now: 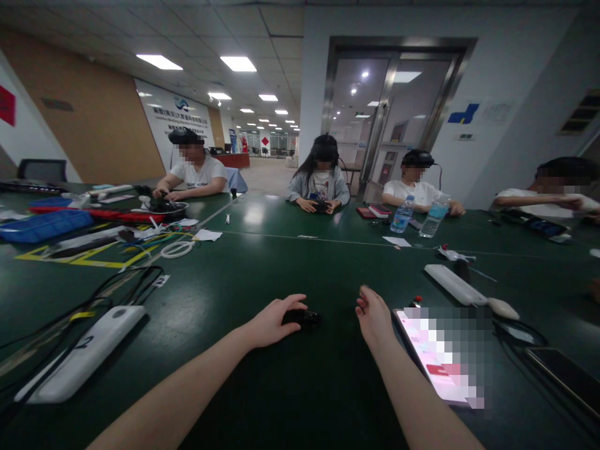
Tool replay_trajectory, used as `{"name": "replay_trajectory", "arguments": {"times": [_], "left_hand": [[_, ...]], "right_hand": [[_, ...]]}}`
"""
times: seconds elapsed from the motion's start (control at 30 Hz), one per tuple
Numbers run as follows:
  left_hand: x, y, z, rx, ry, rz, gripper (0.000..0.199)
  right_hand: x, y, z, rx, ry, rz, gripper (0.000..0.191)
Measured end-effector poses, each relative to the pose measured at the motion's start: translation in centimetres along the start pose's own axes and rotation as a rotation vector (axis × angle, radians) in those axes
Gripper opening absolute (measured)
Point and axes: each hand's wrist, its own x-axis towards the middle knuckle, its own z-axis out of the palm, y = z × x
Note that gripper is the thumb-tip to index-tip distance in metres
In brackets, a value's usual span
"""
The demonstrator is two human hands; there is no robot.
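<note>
My left hand (276, 320) rests on the dark green table with its fingers around a small black object (309, 319). The thumb lies along the near side and the fingers along the far side; the object's dark shape does not show its kind. To the right, apart from it, my right hand (374, 315) is raised a little with its fingers curled inward. Whether anything small sits between those fingertips is hidden. Just right of that forearm lies a phone (434, 359) with a lit pinkish screen, partly blurred out.
At left a white power bank marked 2 (89, 350) lies among black cables (126, 284). A blue tray (47, 225) and loose wires are farther back. Two water bottles (402, 214) stand at the far right, beyond a white bar (452, 284). Several people in headsets sit opposite.
</note>
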Motion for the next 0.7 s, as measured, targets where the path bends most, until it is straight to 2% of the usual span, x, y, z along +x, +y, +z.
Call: {"name": "replay_trajectory", "arguments": {"times": [0.33,0.7], "left_hand": [[0.09,0.47,-0.19,0.018,-0.004,0.004,0.065],[-0.01,0.52,-0.25,0.020,-0.017,-0.004,0.064]], "right_hand": [[0.52,0.39,0.16,0.136,0.038,0.037,0.024],[0.07,-0.11,-0.01,0.113,0.022,0.062,0.024]]}}
